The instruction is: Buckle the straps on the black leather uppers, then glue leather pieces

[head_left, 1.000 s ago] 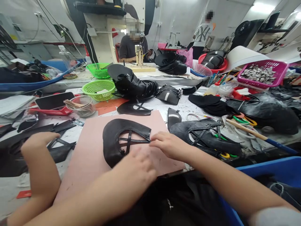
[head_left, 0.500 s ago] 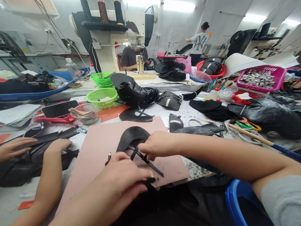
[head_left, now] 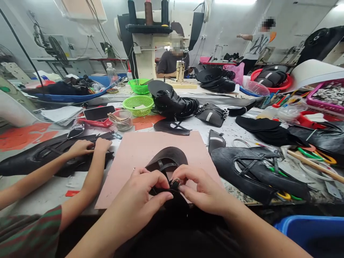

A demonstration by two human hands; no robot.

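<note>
A black leather shoe upper (head_left: 172,153) with crossing straps lies at the near edge of a pink board (head_left: 134,147). My left hand (head_left: 147,190) grips the near part of the upper, thumb and fingers pinched together. Close beside it, my right hand (head_left: 200,188) pinches a black strap at a small metal buckle (head_left: 176,181). The two hands almost touch there, and the fingers partly hide the buckle and strap end.
At left, a co-worker's hands (head_left: 91,146) rest on other black uppers (head_left: 40,156). More strapped uppers (head_left: 249,168) lie at right. Behind are stacked black pieces (head_left: 172,98), a green basket (head_left: 139,105) and a sewing machine (head_left: 180,70). A blue bin (head_left: 311,222) stands at lower right.
My view has swung left. My right hand has gone from a fist on the crossing strap to a pinch at the buckle beside my left hand. The co-worker's hands have moved closer together.
</note>
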